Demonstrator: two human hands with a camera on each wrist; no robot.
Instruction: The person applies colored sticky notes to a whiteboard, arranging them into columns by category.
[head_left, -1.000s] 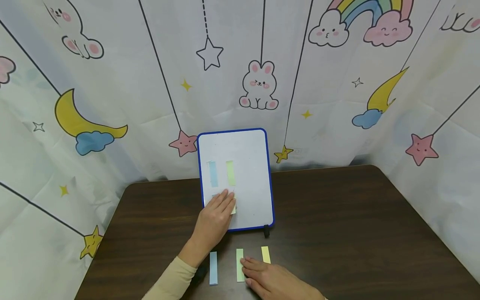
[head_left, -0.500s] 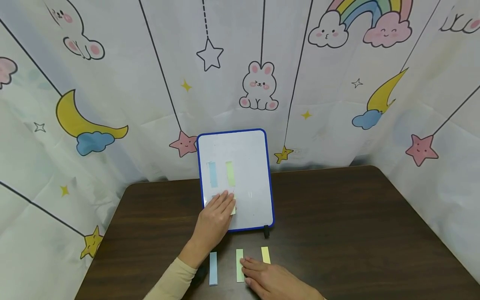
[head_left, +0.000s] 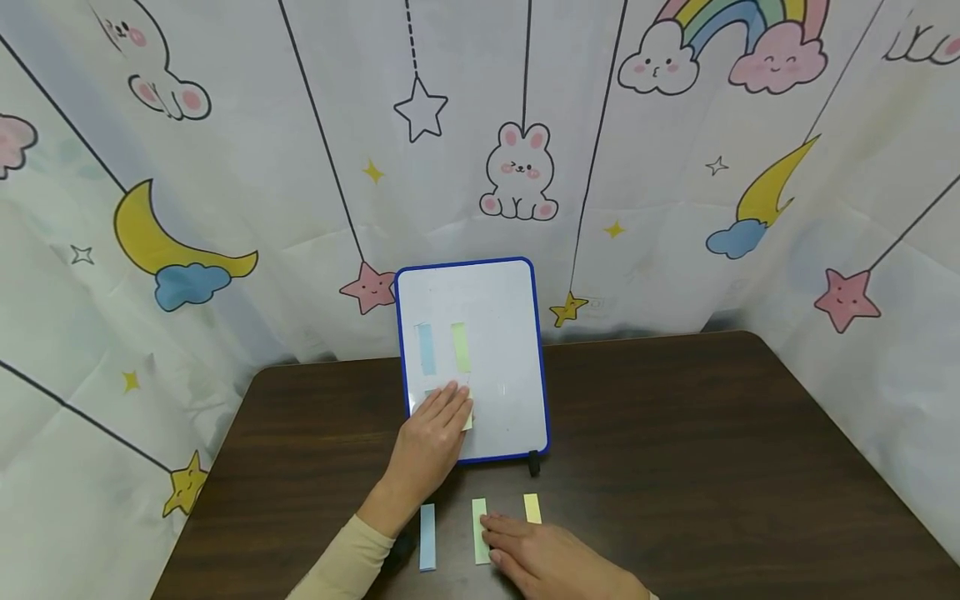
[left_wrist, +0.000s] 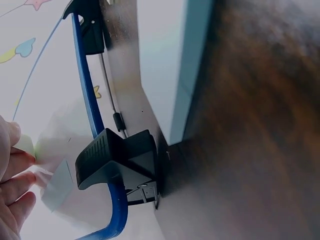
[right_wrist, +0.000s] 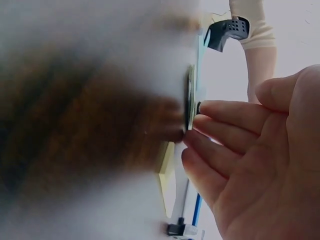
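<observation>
In the head view my left hand (head_left: 427, 437) lies with straight fingers on the lower left of a whiteboard (head_left: 506, 333). A small green paper slip (head_left: 468, 421) shows at its fingertips. The left wrist view shows a blue slip (left_wrist: 58, 186) on the board beside those fingers. Above the hand, a blue strip (head_left: 427, 350) and a green strip (head_left: 461, 347) are stuck side by side. My right hand (head_left: 551, 560) rests on the table, straight fingertips at the edge of a green sticky-note pad (head_left: 479, 533). It partly covers a yellow pad (head_left: 532, 508).
A blue sticky-note pad (head_left: 427, 537) lies on the dark wooden table (head_left: 675, 433), left of the green one. Black stand feet (head_left: 533, 463) hold up the blue-framed board. Behind the table hangs a printed cloth (head_left: 465, 183).
</observation>
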